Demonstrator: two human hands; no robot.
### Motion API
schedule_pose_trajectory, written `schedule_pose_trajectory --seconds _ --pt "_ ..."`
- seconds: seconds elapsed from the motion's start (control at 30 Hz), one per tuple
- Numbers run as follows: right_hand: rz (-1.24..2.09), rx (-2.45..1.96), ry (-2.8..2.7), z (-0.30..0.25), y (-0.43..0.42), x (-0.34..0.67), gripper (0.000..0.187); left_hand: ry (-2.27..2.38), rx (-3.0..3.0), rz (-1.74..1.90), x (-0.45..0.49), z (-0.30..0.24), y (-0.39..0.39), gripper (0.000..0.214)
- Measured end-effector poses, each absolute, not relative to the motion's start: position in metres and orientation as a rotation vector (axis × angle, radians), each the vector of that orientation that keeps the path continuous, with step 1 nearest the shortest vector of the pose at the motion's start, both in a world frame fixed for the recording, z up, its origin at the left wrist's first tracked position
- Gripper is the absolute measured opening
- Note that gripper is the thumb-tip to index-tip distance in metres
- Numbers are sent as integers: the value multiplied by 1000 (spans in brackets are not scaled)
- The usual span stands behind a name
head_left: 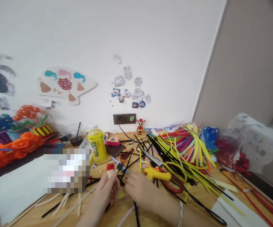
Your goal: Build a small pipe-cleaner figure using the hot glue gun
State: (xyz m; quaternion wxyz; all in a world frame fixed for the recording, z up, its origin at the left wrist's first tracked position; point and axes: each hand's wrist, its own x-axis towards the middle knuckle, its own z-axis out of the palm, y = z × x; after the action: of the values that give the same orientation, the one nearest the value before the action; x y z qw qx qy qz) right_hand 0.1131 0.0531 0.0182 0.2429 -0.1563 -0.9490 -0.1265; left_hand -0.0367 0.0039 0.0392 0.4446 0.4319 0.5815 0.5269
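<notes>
My left hand is closed around a small pale piece with a fuzzy red top, which looks wound from pipe cleaners and stands roughly upright. Close beside it, my right hand has its fingers curled in, and whatever is between them is hidden. A yellow glue gun lies just beyond my right hand. Scissors with yellow-and-red handles rest behind it, among black pipe cleaners.
A yellow-labelled bottle and a cup of dark drink stand at the back left. Bundled coloured pipe cleaners spread to the right. A red figurine stands by the wall. Orange pipe-cleaner flowers lie far left.
</notes>
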Motion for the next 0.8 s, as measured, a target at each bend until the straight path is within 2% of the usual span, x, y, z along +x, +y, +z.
schedule_pose_trajectory --seconds 0.2,0.33,0.43,0.63,0.8 --pt "-45 -574 -2314 50 35 125 33 1449 1143 1310 -28 44 -1 30" --pt "166 -628 -2243 53 16 124 24 1519 1263 1319 -20 41 -11 20" --pt "264 -694 -2189 50 8 120 21 1647 1420 1243 -14 40 -23 23" --pt "282 -794 -2146 43 7 122 17 1670 1552 1047 -8 44 -34 27" --pt "305 -909 -2115 40 10 124 15 1747 1695 929 -9 40 -32 21"
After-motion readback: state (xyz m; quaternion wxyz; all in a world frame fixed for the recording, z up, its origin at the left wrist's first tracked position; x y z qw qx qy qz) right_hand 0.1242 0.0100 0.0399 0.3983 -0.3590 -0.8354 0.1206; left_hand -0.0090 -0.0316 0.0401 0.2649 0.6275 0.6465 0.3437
